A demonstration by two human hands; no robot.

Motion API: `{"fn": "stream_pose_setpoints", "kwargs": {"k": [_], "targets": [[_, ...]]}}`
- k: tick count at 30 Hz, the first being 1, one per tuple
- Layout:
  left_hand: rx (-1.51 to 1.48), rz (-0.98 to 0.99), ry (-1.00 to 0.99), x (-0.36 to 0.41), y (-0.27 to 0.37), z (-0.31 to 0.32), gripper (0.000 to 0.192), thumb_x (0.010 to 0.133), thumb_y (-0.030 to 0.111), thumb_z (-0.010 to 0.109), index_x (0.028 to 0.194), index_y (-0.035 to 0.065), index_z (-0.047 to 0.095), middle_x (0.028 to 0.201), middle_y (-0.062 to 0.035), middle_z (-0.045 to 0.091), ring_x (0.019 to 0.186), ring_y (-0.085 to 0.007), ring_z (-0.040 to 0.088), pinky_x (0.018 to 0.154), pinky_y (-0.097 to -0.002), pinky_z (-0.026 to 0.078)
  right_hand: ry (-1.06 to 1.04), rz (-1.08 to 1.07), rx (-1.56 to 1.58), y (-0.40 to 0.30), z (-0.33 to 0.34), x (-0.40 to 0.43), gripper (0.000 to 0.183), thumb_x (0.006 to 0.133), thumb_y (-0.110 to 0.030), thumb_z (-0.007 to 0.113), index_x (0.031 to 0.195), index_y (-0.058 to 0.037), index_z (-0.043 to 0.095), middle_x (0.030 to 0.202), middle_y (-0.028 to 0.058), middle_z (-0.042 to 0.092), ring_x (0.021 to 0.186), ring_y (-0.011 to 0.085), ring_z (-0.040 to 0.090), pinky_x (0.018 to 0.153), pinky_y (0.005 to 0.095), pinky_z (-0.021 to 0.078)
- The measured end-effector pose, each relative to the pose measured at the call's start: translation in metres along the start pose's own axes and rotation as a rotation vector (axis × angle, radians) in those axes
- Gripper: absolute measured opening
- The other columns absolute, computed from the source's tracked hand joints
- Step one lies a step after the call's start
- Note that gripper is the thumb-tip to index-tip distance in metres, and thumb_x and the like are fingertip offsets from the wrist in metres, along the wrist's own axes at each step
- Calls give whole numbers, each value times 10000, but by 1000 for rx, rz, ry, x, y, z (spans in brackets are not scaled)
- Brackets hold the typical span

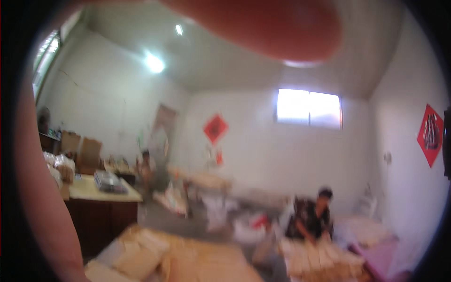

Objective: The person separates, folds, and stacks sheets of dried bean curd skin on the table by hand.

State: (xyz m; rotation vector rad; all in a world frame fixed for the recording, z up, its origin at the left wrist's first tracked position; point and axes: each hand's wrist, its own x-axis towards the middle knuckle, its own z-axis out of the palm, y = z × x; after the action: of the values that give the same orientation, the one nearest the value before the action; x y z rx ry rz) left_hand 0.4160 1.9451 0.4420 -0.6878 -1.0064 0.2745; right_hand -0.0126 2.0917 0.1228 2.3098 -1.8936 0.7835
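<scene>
A blurred finger of what appears to be my left hand (282, 28) stretches across the top, very close to the lens. The rest of that hand is hidden, so what it touches or holds does not show. My bare left forearm (45, 204) rises along the left rim. My right hand is out of view. Before me, at the bottom, lies a broad surface with pale yellowish flat pieces (141, 261), too blurred to name. At the lower right, similar pale pieces (313, 257) lie in front of a seated co-worker (310, 218), whose hands reach down to them.
At the left stands a dark desk (102, 218) with a yellowish top and a silver-grey device (109, 182). White sacks (218, 211) sit on the floor farther back. Another person (145, 167) is near the doorway. A pink cloth or sheet (377, 257) lies at the right.
</scene>
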Motion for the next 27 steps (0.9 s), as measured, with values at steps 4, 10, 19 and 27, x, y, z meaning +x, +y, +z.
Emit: {"fn": "stream_pose_setpoints", "kwargs": {"k": [4,10,19,27], "targets": [[55,-381,-117,-36,85,47,625,724,298,750,1246,63,499,1271,-193,487,1179,-340,486,1010,-442,359,-209,130,250,-69,65,-159,252,831,-172,586,1068,-93,619,1058,111,625,992,295,589,820,383,476],[-105,-696,-281,-39,113,150,647,715,285,758,1253,47,489,1274,-200,484,1184,-349,483,1019,-445,354,-288,479,405,-116,55,-203,283,893,-243,588,1121,-80,628,988,76,672,883,176,636,772,309,497],[-76,-1270,-1439,-276,387,22,497,721,242,725,1164,78,570,1267,-154,507,1212,-340,451,1000,-443,385,168,992,944,-71,112,-206,245,896,-187,577,1081,-27,600,856,21,615,712,88,555,600,237,444],[27,-1141,-1574,-292,398,29,503,716,352,694,1122,71,594,1240,-161,513,1214,-340,436,999,-447,377,206,1000,804,-57,123,-162,259,883,-192,597,1081,-27,578,848,20,596,716,89,542,609,234,444]]}}
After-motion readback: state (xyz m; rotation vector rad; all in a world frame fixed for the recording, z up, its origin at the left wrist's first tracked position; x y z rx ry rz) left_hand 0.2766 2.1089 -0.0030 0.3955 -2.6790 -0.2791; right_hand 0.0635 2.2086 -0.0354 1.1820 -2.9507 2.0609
